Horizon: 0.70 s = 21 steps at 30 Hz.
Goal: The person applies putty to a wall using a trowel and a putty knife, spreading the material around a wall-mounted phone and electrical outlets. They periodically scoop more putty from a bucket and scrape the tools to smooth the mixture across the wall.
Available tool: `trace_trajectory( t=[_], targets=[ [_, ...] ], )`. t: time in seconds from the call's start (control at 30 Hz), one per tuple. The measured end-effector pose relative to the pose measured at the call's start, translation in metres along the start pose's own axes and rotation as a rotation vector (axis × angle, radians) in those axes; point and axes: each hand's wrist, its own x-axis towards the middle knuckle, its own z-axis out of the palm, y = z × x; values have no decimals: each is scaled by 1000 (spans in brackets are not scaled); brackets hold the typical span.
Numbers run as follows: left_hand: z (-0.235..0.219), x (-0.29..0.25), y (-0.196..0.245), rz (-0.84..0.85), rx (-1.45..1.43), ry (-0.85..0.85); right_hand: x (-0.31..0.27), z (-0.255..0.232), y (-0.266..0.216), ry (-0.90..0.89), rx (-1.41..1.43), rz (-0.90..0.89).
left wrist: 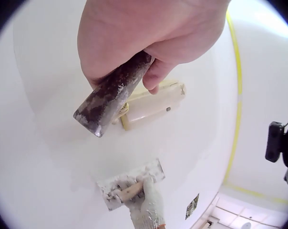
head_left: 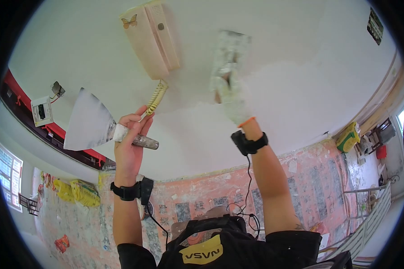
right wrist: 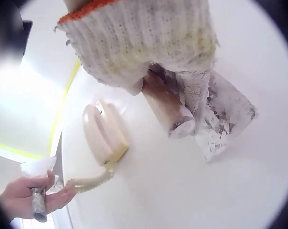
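My bare left hand [head_left: 128, 159] grips a wide putty knife [head_left: 90, 123] by its smeared handle, the blade pointing up and left. At the fingertips of that hand is the coiled yellowish cord [head_left: 156, 99], drawn down from the wall intercom handset [head_left: 149, 45]. To the right, my right hand [head_left: 232, 101] wears a whitened knit glove with an orange cuff. It holds a plastering trowel [head_left: 239, 42] by its wooden handle [right wrist: 165, 105], the plate lying along the white wall. Both trowel and glove look blurred in the head view. White plaster coats the back of the plate.
An open switch box [head_left: 41, 111] and a dark socket with wires [head_left: 57, 88] are on the wall at left. Taped protective sheeting [head_left: 220, 193] covers the floor. Yellow bags [head_left: 84, 193] lie at lower left, another bag [head_left: 348, 137] at right. A metal rack [head_left: 368, 215] stands lower right.
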Motion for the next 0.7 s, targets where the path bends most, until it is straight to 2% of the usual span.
trace_trajectory(
  t=[0.07,0.13,0.17,0.23,0.27,0.33,0.37,0.43,0.47,0.53,0.57,0.63,0.67,0.7],
  targets=[
    [1,-1,0,10,18,-9,-1,-33,2,58,52,309],
    [2,-2,-2,10,15,-9,-2,-58,45,188,52,61],
    [2,-2,-2,11,13,-13,-5,-73,66,188,49,58],
    [-3,-3,-4,-5,40,-14,-8,-101,103,382,203,173],
    [-4,-3,-4,-21,70,-10,-11,-110,113,378,200,165],
    [-4,-4,-4,-25,51,-20,-25,-121,127,570,306,211],
    [-4,-4,-5,-28,35,-32,-31,-126,126,560,310,206],
    [-2,-3,-7,-34,6,-20,-47,-129,120,267,340,385],
    [-3,-3,-8,-48,-25,-21,-47,-121,114,260,346,396],
    [-3,-3,-12,-57,-76,-7,-40,-101,100,35,583,474],
    [-4,-1,-13,-56,-134,0,-33,-89,97,29,585,475],
    [-5,2,-14,-44,-174,-6,-18,-58,91,-178,361,490],
    [-3,2,-15,-35,-212,-22,-18,-42,85,-192,361,491],
    [-2,3,-14,-29,-214,-8,-18,-21,76,-212,321,418]
  ],
)
